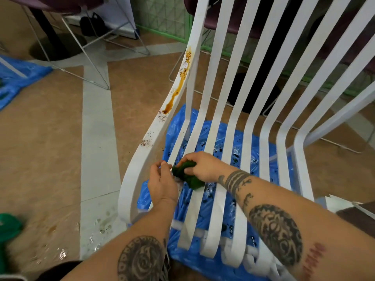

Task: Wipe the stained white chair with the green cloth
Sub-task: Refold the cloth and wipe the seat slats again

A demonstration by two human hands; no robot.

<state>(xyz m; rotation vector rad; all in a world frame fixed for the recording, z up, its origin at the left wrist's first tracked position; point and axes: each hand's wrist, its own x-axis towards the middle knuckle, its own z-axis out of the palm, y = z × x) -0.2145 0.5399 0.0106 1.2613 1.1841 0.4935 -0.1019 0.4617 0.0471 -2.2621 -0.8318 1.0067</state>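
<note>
A white slatted chair (233,118) fills the middle and right of the head view. Its left frame rail carries an orange-brown stain (178,86) running down it, with dark specks lower down. My right hand (203,165) grips a bunched green cloth (188,175) against a seat slat near the left side. My left hand (162,181) sits just left of the cloth, its fingers curled round the neighbouring slat. Both tattooed forearms reach in from the bottom.
Blue plastic sheeting (219,138) lies under the chair, spattered with dark drops. More blue sheeting (18,76) lies at far left. Wire-legged chairs (85,47) stand behind. A green object (8,226) sits at the lower left on the wet tan floor.
</note>
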